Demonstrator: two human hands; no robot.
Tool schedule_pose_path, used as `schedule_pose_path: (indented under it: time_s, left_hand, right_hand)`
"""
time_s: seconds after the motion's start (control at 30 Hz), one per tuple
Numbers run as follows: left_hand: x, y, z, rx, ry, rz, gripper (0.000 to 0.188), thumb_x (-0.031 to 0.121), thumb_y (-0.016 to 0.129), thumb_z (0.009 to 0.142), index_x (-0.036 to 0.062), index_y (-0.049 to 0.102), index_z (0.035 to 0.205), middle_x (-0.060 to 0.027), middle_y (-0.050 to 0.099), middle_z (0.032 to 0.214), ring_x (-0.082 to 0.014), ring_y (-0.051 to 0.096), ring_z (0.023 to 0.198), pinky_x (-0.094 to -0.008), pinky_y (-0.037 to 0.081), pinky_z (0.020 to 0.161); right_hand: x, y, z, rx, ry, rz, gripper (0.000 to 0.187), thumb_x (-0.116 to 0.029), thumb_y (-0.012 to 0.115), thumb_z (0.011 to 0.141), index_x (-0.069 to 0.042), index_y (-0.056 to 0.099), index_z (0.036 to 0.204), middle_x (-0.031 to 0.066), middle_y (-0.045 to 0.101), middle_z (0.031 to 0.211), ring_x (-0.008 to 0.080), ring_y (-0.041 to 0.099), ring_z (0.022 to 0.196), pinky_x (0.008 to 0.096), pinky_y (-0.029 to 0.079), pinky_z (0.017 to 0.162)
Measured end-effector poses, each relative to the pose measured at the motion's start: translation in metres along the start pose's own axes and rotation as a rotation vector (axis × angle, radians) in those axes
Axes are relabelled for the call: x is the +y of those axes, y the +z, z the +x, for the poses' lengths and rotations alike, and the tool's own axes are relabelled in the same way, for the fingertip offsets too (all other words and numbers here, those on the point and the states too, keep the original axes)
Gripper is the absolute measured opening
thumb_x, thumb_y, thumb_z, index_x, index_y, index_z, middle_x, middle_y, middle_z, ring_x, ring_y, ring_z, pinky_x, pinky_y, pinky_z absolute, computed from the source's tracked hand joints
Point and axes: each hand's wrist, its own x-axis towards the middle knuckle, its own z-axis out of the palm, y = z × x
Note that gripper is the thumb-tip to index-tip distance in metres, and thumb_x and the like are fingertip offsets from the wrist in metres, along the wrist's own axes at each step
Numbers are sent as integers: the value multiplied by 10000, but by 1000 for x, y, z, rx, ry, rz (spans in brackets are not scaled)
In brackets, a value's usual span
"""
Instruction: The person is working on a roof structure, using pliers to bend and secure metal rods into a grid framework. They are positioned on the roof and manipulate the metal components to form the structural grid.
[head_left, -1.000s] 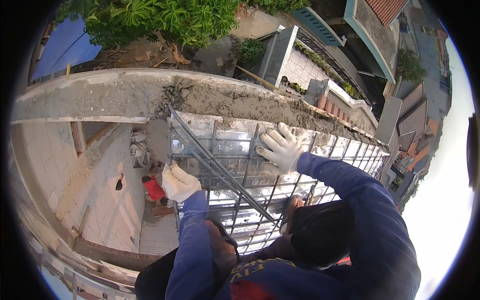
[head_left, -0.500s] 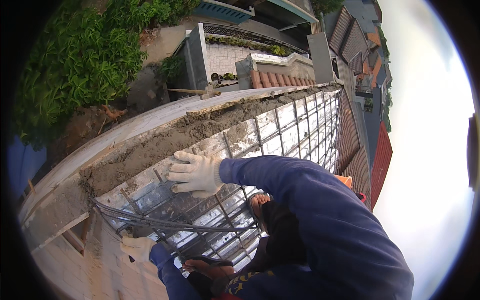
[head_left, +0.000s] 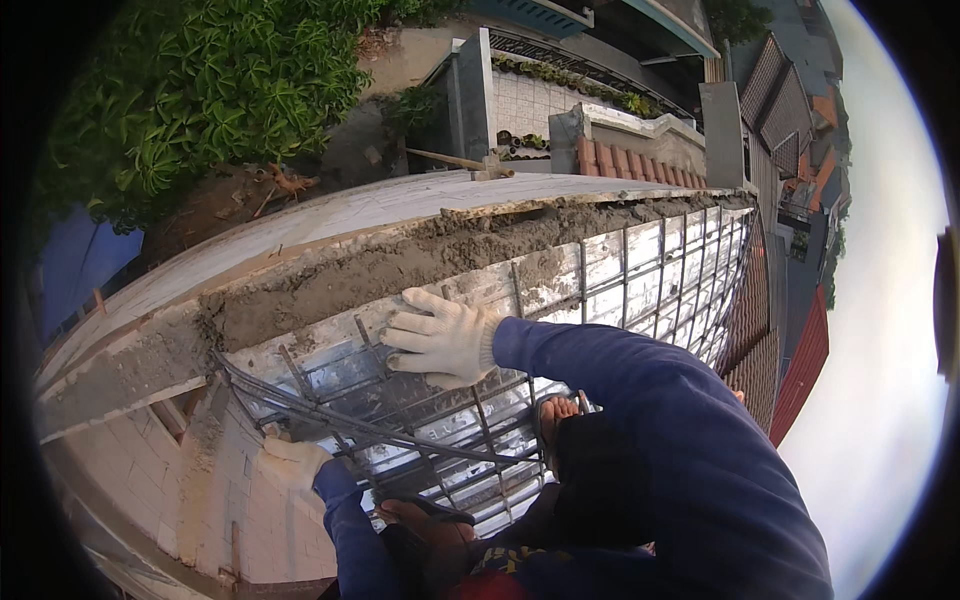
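Note:
My right hand (head_left: pixel 440 338), in a pale knit glove, lies with fingers spread over the upper edge of the rebar grid (head_left: pixel 655 275), beside a strip of wet grey mortar (head_left: pixel 360 275). It grasps nothing that I can see. My left hand (head_left: pixel 292 463), gloved too, is low at the grid's near left edge, just below a bundle of bent steel bars (head_left: pixel 330 415). Its fingers blend into the pale wall behind, so their grip is unclear. Under the bars is a shiny silvery sheet (head_left: pixel 600 270). My sandalled feet (head_left: pixel 555 415) stand on the grid.
A pale block wall (head_left: pixel 400 200) drops away beyond the mortar strip. Far below are leafy trees (head_left: pixel 200 100), a tiled terrace (head_left: pixel 530 105) and a blue sheet (head_left: pixel 85 255). Tiled roofs (head_left: pixel 775 85) stand at the right. A block wall (head_left: pixel 150 490) falls away at lower left.
The view has shifted, so the scene sits farther right. My right hand stays spread at the grid's upper edge. My left hand remains by the bent bars, its fingers angled slightly differently.

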Motion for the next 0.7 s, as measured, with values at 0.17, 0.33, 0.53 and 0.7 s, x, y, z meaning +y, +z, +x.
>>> schedule_pose_path:
  time_s: [0.17, 0.33, 0.53, 0.7]
  left_hand:
    - [-26, 6, 14, -76, 126, 272, 420, 367, 526, 1152, 14, 741, 1076, -147, 754, 903, -311, 718, 798, -428, 574, 759]
    - [-15, 2, 8, -69, 46, 301, 381, 358, 547, 1140, 36, 743, 1086, -159, 757, 902, -329, 751, 814, -444, 581, 756]
    - [-14, 1, 6, -30, 78, 256, 327, 321, 575, 1124, 42, 739, 1083, -165, 768, 852, -374, 760, 796, -469, 588, 754]
    - [-8, 0, 4, -48, 52, 268, 322, 324, 585, 1134, 42, 738, 1110, -193, 756, 879, -400, 756, 830, -487, 586, 768]
  right_hand:
    - [-7, -4, 3, 9, 52, -106, 586, -412, 858, 800, -191, 755, 1333, 60, 634, 1417, 266, 566, 1415, 611, 371, 1271]
    - [-9, -1, 11, 44, 34, -108, 542, -369, 850, 761, -196, 770, 1269, 61, 640, 1321, 275, 602, 1330, 632, 421, 1229]
    - [-16, -15, 19, -8, 36, -140, 522, -360, 849, 745, -180, 779, 1230, 90, 655, 1287, 308, 620, 1305, 652, 437, 1208]
    - [-18, -8, 15, -6, 27, -168, 581, -387, 868, 726, -176, 796, 1262, 134, 673, 1389, 351, 620, 1336, 672, 417, 1217]
